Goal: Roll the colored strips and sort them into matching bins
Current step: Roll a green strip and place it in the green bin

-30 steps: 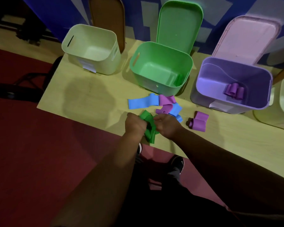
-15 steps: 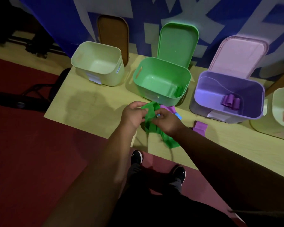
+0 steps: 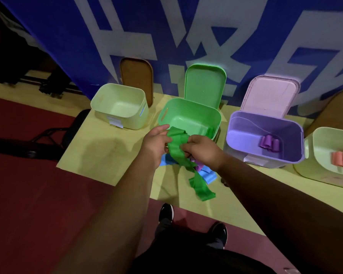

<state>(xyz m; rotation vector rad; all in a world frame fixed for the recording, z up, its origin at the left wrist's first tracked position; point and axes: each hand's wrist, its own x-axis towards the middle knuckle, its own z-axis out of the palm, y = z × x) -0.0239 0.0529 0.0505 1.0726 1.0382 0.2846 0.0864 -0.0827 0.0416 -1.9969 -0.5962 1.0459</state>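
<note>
I now have green strip (image 3: 178, 147) raised just before green bin (image 3: 186, 107) | left hand (image 3: 156, 143) and right hand (image 3: 202, 153) both pinch its top, tail dangling | rolling barely begun, I judge.

Green strip (image 3: 176, 143): thin, limp sheet, rubber or soft plastic by its look; matt, smooth, creasing and twisting freely.
Blue strip (image 3: 208, 177): the same matt sheet.
Purple rolls (image 3: 269, 144): alike, with a faint sheen on the curves.
Green bin (image 3: 188, 119), purple bin (image 3: 246, 135), pale bin (image 3: 117, 107): moulded plastic, smooth, satin sheen on the inner walls.
Green lid (image 3: 205, 84), pink lid (image 3: 269, 95): same plastic, duller.
Brown lid (image 3: 136, 80): wood-look face, dull; true material cannot be told.
Table (image 3: 107, 151): pale yellow board, smooth, low sheen.
Floor (image 3: 28, 194): dark red, matt.
Banner (image 3: 67, 36): printed sheet, matt.
</note>
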